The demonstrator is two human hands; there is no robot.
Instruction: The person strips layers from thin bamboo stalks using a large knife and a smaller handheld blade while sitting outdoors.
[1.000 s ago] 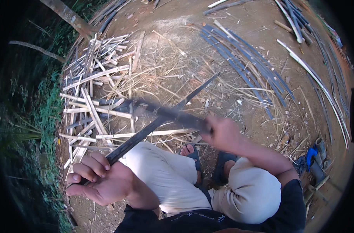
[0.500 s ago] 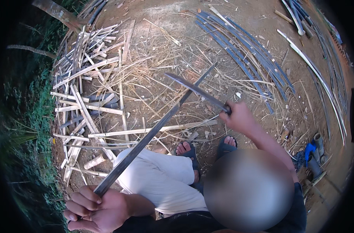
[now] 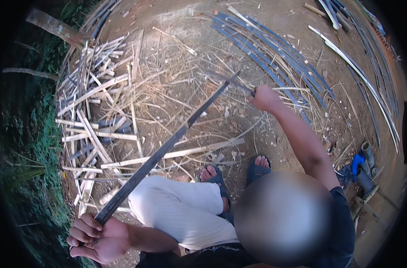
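My left hand point(image 3: 101, 239), low at the left, is closed around the near end of a long dark bamboo strip point(image 3: 165, 149). The strip slants up and away to the right over my knee, its far end over the littered ground. My right hand point(image 3: 267, 98) is out ahead with the arm stretched, gripping the handle of a machete point(image 3: 237, 83). The blade is smeared by motion and points left. It crosses the strip close to the strip's far tip; whether the two touch, I cannot tell.
Split bamboo offcuts point(image 3: 106, 135) lie heaped at the left beside green plants. Long dark bamboo strips point(image 3: 275, 56) rest on the ground ahead. A pale strip point(image 3: 346, 58) and a blue cloth point(image 3: 357, 164) by bamboo tubes are at the right. My sandalled feet point(image 3: 214, 176) are below.
My right hand has moved away from me with the machete, so the blade has shifted from the strip's middle-far part to near its tip. The left hand has shifted slightly left and down.
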